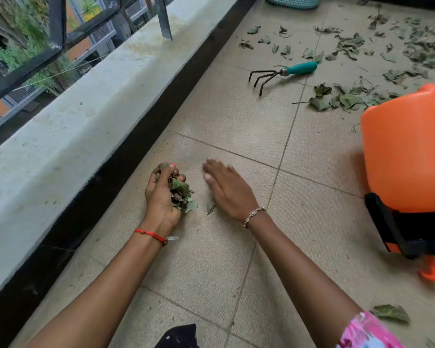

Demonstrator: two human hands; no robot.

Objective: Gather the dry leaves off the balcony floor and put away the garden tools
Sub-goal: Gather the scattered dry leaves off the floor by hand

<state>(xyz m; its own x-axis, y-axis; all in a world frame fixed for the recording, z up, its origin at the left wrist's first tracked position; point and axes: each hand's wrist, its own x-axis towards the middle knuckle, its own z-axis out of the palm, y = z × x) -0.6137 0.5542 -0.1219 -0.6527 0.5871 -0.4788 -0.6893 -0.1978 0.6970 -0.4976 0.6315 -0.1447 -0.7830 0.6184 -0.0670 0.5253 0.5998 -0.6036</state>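
My left hand curls round a clump of dry green leaves just above the beige floor tiles. My right hand lies flat beside it, palm down, fingers straight on the tile, holding nothing. One small leaf scrap lies between the two hands. A hand rake with a teal handle and black prongs lies on the floor further ahead. Many dry leaves are scattered at the far right and beyond the rake.
An orange plastic container with a black strap stands at the right. The concrete parapet with a black base and metal railing runs along the left. A teal basket sits at the far end. A leaf lies near my right elbow.
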